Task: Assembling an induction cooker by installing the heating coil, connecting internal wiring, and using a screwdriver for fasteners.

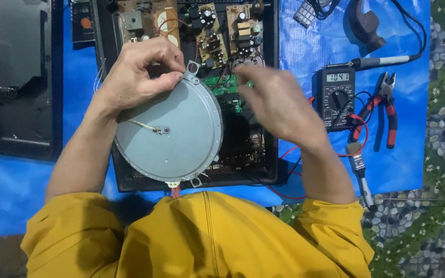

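1. The left hand [140, 74] grips the upper rim of the round grey metal heating disc [173, 131], its fingers pinched on the rim beside a small metal mounting tab [192, 67].
2. The disc lies over the left part of the open black appliance housing [243, 154]; a thin metal strip runs from near its left edge to a small fitting near its centre.
3. The right hand [279, 100] hovers above the housing, just right of the disc. It is blurred, so whether its fingers grasp anything cannot be told.
4. Inside the housing sit brown circuit boards [212, 31] along the top edge and a small green circuit board [227, 87] partly hidden under the right hand.
5. To the right, on the blue plastic sheet [408, 154] (spread over a pebble-pattern floor), lie a black digital multimeter [336, 95] with red and black leads, red-handled pliers [384, 108], a soldering iron with a pale handle [382, 62] and a small paintbrush [359, 164].
6. Both yellow sleeves [202, 237] fill the lower edge of the view.
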